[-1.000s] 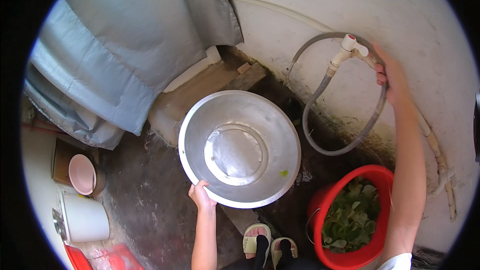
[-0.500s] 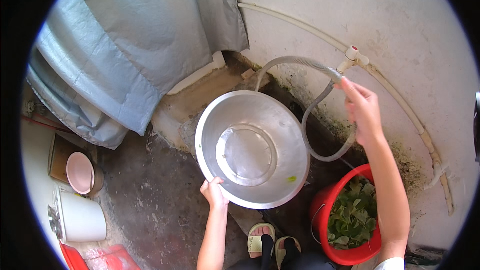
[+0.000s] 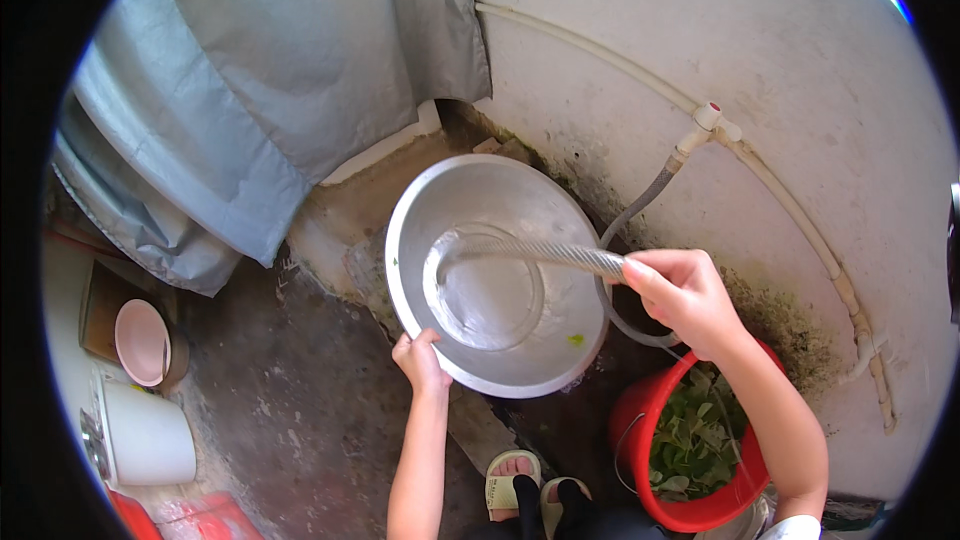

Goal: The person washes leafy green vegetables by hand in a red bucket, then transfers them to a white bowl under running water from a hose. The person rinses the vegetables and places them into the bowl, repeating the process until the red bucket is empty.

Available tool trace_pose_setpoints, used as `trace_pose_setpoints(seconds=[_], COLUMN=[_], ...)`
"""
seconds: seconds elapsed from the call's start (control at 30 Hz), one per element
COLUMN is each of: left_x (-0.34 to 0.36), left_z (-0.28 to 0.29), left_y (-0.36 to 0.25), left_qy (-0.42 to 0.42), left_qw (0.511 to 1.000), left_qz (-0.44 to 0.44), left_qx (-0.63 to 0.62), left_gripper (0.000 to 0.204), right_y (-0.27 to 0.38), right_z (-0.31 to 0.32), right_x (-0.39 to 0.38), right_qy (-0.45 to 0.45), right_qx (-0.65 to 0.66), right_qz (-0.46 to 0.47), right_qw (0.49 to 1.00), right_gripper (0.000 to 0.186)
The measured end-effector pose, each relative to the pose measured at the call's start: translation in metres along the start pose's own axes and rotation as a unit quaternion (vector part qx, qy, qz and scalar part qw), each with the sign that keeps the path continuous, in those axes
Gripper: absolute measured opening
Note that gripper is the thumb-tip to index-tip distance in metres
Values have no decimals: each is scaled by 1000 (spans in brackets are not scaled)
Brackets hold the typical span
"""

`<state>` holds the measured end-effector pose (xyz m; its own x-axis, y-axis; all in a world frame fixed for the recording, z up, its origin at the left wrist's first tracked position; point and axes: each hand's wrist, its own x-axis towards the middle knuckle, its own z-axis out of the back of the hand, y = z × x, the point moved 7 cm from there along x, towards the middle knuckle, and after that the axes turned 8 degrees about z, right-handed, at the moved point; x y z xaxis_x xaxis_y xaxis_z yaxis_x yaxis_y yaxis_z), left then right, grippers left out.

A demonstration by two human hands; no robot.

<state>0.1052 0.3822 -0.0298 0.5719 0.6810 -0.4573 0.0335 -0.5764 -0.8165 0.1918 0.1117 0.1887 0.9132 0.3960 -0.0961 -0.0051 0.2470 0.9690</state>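
Note:
My left hand (image 3: pixel 424 364) grips the near left rim of a large metal basin (image 3: pixel 560 340), which tilts with its inside facing me. A small green leaf scrap (image 3: pixel 576 339) sticks to the inside of the basin. In my right hand (image 3: pixel 680 298), closed between thumb and fingers, is a grey ribbed hose (image 3: pixel 545 251). Its free end reaches over the basin and points down at the bottom. Below my right forearm stands a red bucket (image 3: pixel 640 410) holding green leaves (image 3: pixel 692 440).
The hose joins a tap (image 3: pixel 707 118) on the wall pipe (image 3: pixel 800 220) at right. A silver-grey curtain (image 3: pixel 260 70) hangs at the left back. At left are a pink basin (image 3: pixel 143 342) and a white bucket (image 3: pixel 150 430). My slippered feet (image 3: pixel 512 485) stand below the basin.
My right hand has moved left and down with the hose, whose end has swung from behind the basin to inside it. The basin remains in my left hand.

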Motion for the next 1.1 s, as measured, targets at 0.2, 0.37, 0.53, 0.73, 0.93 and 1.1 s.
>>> trace_pose_setpoints(seconds=[0.2,0.37,0.53,0.73,0.93,1.1], left_x=[18,15,6,-50,-65,-33], left_z=[-7,-18,-33,-74,-80,-67], left_y=[-34,-64,-85,-114,-106,-86], left_qy=[13,34,93,157,142,101], left_qw=[998,981,923,778,684,821], left_qz=[-61,-145,-276,-504,-596,-470], left_qx=[33,123,250,340,396,309], left_gripper=[16,10,16,5,24,23], right_y=[-8,-21,-37,-56,-67,-83], right_z=[24,45,51,49,48,43], right_x=[-26,-22,-20,-24,-25,-24], right_qy=[52,-36,-101,-110,-116,-137], right_qx=[-125,-233,-221,-192,-170,-124], right_qz=[-37,38,51,46,19,23], right_qw=[990,971,969,974,978,982], right_gripper=[32,31,27,26,26,25])
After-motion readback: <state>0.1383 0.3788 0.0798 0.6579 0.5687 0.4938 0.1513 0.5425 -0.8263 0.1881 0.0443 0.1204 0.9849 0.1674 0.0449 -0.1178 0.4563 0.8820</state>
